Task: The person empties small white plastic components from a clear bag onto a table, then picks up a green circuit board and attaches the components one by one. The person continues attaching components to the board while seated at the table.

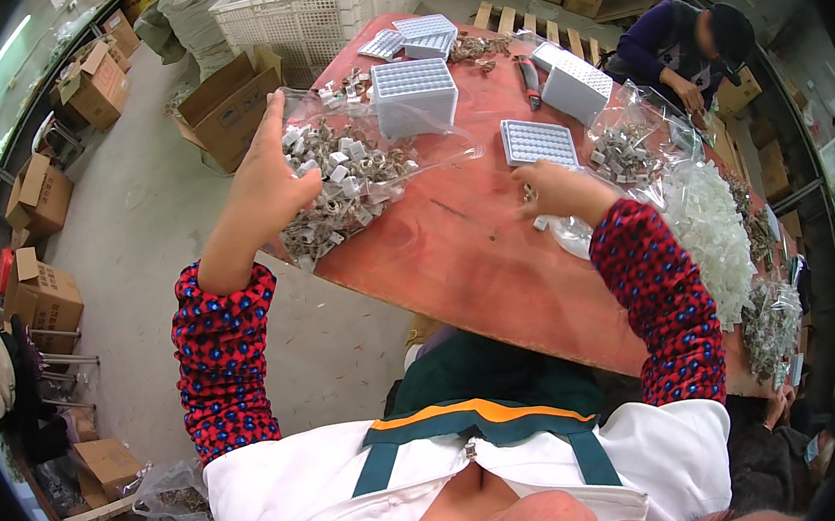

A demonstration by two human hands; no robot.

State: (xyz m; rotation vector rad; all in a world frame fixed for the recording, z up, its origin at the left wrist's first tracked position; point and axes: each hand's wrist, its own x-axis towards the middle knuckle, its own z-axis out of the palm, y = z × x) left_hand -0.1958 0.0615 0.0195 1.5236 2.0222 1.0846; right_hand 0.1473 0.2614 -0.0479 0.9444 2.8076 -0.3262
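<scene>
My left hand (268,186) rests against the outer side of a clear plastic bag heaped with small white-and-metal parts (341,172). Its fingers point away from me and the thumb is spread apart. Over the red tabletop (456,247), my right hand (564,191) is closed, with what looks like a small metal part (529,192) at its fingertips. Just beyond that hand lies a white tray (536,138) with rows of round cells. A tall stack of similar trays (416,100) stands beside the bag.
Red-handled pliers (529,81) lie near another tray stack (576,85). Bagged metal parts (625,152) and a pile of white pieces (708,232) line the right side. A co-worker (689,49) works at the far right. A carton (230,108) and a white crate (314,19) stand beyond the table.
</scene>
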